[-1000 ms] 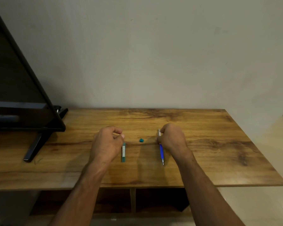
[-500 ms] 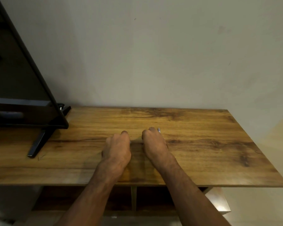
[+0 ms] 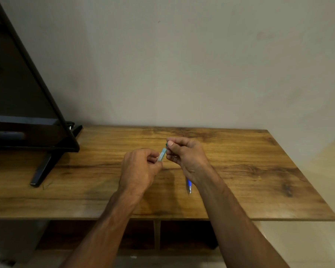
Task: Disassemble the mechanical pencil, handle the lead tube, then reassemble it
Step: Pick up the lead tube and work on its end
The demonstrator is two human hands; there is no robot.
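Left hand (image 3: 138, 169) holds the lead tube (image 3: 161, 156); right hand (image 3: 186, 154) pinches its green cap (image 3: 166, 144), probably refitting it (view's poor). Next: pencil (image 3: 189, 185), lying on the worktop (image 3: 259, 171).

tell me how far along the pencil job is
Mid-job, at the lead tube step. The blue pencil lies on the table, set aside. The left hand holds the lead tube while the right hand pinches its green cap. Reassembling the pencil looks left to do.

Dim, warm light (soft shadows), wide-angle bending at the edges
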